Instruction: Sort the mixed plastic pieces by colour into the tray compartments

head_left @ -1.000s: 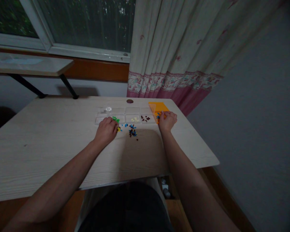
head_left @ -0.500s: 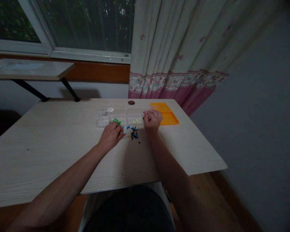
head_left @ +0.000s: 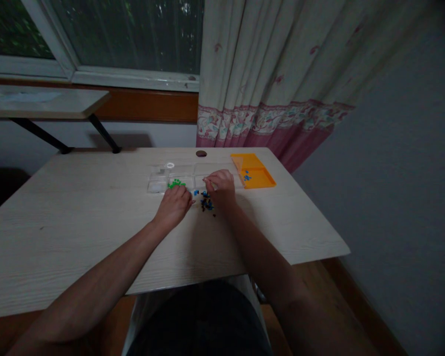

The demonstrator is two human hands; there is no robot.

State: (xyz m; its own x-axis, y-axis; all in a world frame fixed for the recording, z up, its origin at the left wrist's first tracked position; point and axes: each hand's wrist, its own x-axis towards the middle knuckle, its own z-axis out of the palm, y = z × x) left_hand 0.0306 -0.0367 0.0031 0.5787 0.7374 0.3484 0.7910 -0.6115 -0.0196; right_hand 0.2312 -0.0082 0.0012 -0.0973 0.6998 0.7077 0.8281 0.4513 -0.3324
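Observation:
A clear compartment tray (head_left: 157, 179) lies at the far middle of the wooden table (head_left: 77, 217), with green pieces (head_left: 176, 183) in one cell. In front of it sits a small heap of blue and dark pieces (head_left: 206, 201). My left hand (head_left: 175, 205) rests curled on the table just left of the heap, fingertips near the green cell. My right hand (head_left: 220, 187) hovers over the tray's near edge beside the heap, fingers pinched together; whatever it holds is too small to see. An orange lid (head_left: 252, 170) with a few blue pieces lies to the right.
A dark round spot (head_left: 200, 154) marks the table's far edge. A second table (head_left: 44, 101) stands under the window at the back left. A flowered curtain (head_left: 267, 74) hangs behind the table's right corner, and the grey wall runs along the right.
My right hand has moved left from the orange lid, across the tray, to the loose heap. Blue pieces now show on the lid. My left hand stays put.

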